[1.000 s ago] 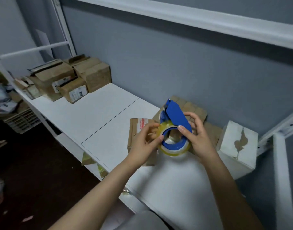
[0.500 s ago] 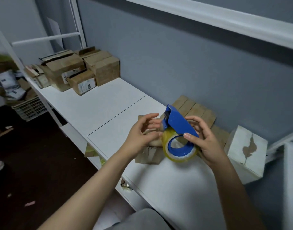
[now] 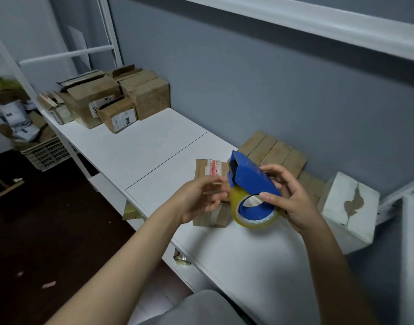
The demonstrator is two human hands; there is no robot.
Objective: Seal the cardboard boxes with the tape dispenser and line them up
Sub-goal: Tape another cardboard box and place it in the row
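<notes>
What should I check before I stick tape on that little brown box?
1. Grip: right hand holds tape dispenser: ok.
2. Tape left on the roll: ok.
3. Tape end pulled free by left hand: cannot tell, blurry.
4. Flaps of little box closed: cannot tell, hand covers them.
5. Room on shelf for lining up: ok.

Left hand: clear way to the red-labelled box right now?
Likely yes. The left hand seems empty and hovers just in front of the box; the right hand grips the dispenser off to the side.
</notes>
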